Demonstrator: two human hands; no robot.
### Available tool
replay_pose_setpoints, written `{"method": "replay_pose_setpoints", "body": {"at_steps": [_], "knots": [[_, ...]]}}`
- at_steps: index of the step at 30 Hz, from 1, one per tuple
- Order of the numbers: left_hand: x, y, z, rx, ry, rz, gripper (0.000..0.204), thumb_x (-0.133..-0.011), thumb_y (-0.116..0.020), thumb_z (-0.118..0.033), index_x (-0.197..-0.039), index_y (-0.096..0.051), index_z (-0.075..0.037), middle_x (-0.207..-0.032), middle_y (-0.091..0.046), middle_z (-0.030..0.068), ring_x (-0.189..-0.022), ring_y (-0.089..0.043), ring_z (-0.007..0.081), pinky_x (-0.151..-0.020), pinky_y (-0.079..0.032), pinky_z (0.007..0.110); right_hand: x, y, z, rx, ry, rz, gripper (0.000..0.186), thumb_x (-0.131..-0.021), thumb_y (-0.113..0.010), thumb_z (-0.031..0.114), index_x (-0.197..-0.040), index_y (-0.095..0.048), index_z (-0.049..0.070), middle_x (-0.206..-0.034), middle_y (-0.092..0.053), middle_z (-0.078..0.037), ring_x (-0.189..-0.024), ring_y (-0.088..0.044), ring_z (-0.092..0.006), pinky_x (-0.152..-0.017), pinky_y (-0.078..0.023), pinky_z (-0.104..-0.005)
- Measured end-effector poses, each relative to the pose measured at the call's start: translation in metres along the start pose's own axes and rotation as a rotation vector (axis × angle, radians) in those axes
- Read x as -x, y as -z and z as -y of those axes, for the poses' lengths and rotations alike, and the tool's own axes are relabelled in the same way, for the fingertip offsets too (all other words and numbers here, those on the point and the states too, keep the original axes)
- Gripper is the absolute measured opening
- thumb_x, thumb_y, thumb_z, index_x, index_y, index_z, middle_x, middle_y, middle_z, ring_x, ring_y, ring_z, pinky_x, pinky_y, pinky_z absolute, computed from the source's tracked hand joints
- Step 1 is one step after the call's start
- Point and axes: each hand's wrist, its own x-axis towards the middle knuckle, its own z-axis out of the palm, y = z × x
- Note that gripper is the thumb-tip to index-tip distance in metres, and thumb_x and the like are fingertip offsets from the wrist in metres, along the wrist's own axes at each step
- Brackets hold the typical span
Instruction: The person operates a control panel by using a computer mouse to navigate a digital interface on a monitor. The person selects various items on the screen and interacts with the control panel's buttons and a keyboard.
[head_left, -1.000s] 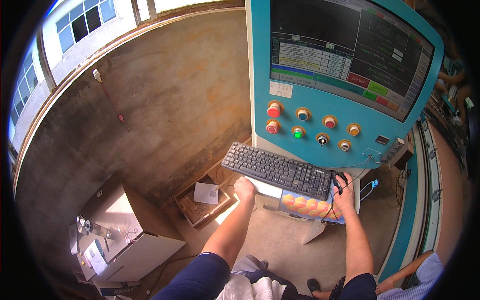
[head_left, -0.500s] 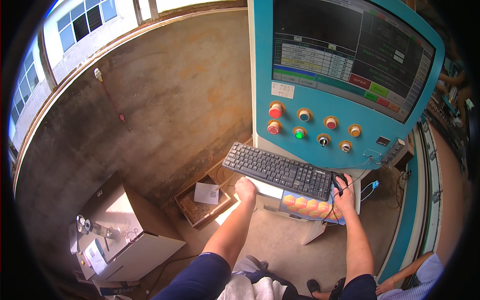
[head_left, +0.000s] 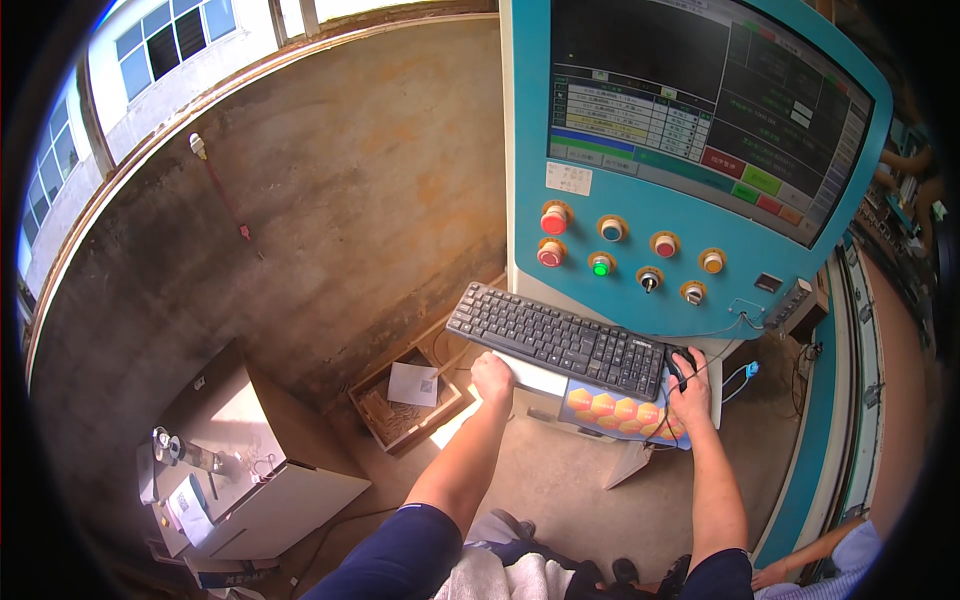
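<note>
My left hand (head_left: 492,377) is closed at the left front corner of a pale keyboard shelf (head_left: 540,378), its fingers curled over the edge and partly hidden. Over on the right, my right hand (head_left: 689,390) wraps a black computer mouse (head_left: 679,367). A black keyboard (head_left: 560,340) lies tilted on the shelf between and beyond both hands. Under the right forearm side, a mouse pad (head_left: 610,410) with orange and yellow hexagons overhangs the shelf's front edge. Above the keyboard rises a teal control cabinet (head_left: 560,285) with a lit screen (head_left: 640,110) and several round buttons.
An open wooden box (head_left: 405,437) with a paper sheet (head_left: 413,384) sits on the floor by the wall. Left of it stands a pale cabinet (head_left: 290,515) bearing small items. Cables (head_left: 745,322) hang at the console's right. Another person's arm (head_left: 800,562) shows at lower right.
The view has shifted very slightly. Both my hands stay where they were, and the other person at lower right has moved a little.
</note>
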Motion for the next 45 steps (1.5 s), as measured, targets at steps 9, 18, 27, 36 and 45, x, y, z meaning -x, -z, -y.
{"method": "replay_pose_setpoints", "body": {"at_steps": [9, 18, 27, 36, 45], "knots": [[0.0002, 0.0014, -0.0006, 0.008, -0.003, 0.004, 0.047, -0.088, -0.030, -0.023, -0.091, -0.064, 0.010, -0.101, -0.061, 0.0308, -0.100, -0.057, 0.0438, -0.090, -0.042, 0.046, 0.0002, 0.0002, -0.0004, -0.004, 0.003, -0.009, 0.041, -0.076, -0.061, 0.006, -0.116, -0.059, 0.010, -0.134, -0.041, -0.016, -0.120, -0.045, -0.0367, -0.100, -0.040, -0.0391], [0.0014, 0.0027, -0.0021, 0.077, 0.033, -0.011, 0.047, -0.089, -0.031, -0.023, -0.091, -0.064, 0.010, -0.101, -0.061, 0.0304, -0.101, -0.057, 0.0438, -0.090, -0.042, 0.046, 0.0007, -0.0013, -0.0019, 0.006, 0.000, -0.019, 0.040, -0.075, -0.060, 0.006, -0.115, -0.059, 0.010, -0.134, -0.043, -0.016, -0.120, -0.045, -0.0364, -0.100, -0.040, -0.0395], [0.0005, 0.0021, -0.0017, -0.025, -0.007, 0.022, 0.047, -0.088, -0.029, -0.022, -0.092, -0.063, 0.010, -0.103, -0.060, 0.0306, -0.102, -0.056, 0.0437, -0.092, -0.041, 0.045, 0.0007, -0.0025, -0.0035, 0.008, -0.020, -0.011, 0.040, -0.075, -0.060, 0.006, -0.115, -0.060, 0.011, -0.134, -0.042, -0.015, -0.120, -0.045, -0.0356, -0.100, -0.040, -0.0389], [-0.0014, -0.0006, 0.0018, 0.000, -0.015, 0.006, 0.047, -0.088, -0.029, -0.022, -0.091, -0.063, 0.010, -0.102, -0.060, 0.0309, -0.102, -0.056, 0.0440, -0.092, -0.041, 0.046, -0.0001, -0.0002, 0.0001, 0.010, -0.011, -0.012, 0.040, -0.075, -0.060, 0.006, -0.115, -0.060, 0.011, -0.134, -0.042, -0.016, -0.120, -0.045, -0.0359, -0.100, -0.040, -0.0388], [-0.0005, 0.0009, 0.0004, -0.024, -0.027, 0.008, 0.047, -0.089, -0.030, -0.023, -0.090, -0.064, 0.010, -0.100, -0.060, 0.0312, -0.100, -0.057, 0.0447, -0.090, -0.042, 0.047, 0.0005, -0.0016, -0.0024, 0.002, -0.007, -0.012, 0.039, -0.075, -0.060, 0.005, -0.114, -0.059, 0.010, -0.134, -0.042, -0.016, -0.119, -0.045, -0.0361, -0.099, -0.040, -0.0388]]}}
